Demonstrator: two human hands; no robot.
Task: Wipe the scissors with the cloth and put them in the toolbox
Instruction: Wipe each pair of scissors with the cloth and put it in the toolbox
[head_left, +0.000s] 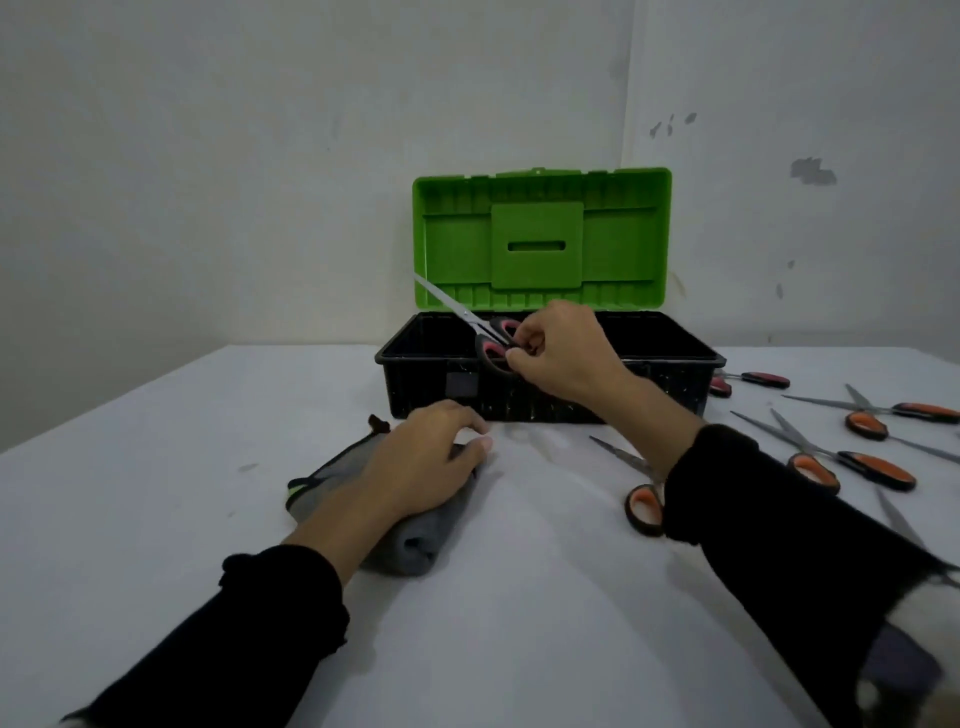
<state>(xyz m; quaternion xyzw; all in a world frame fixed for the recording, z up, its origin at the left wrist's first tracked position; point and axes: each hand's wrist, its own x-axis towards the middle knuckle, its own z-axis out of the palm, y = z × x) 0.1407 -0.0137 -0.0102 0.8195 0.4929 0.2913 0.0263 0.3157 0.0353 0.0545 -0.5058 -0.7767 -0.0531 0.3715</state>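
Note:
My right hand (561, 358) pinches the black-and-pink handles of a pair of scissors (470, 319) over the front rim of the black toolbox (426, 387). Their blades point up and to the left, across the open green lid (540, 239). The inside of the box is dark. My left hand (426, 467) lies on the folded grey cloth (410, 545) on the white table, left of centre, with its fingers curved over the top of the cloth.
Several more scissors with orange-and-black handles lie on the table to the right (857, 467), one pair (641, 504) partly under my right forearm. Another pair (753, 380) lies beside the box's right end. Walls stand close behind the box.

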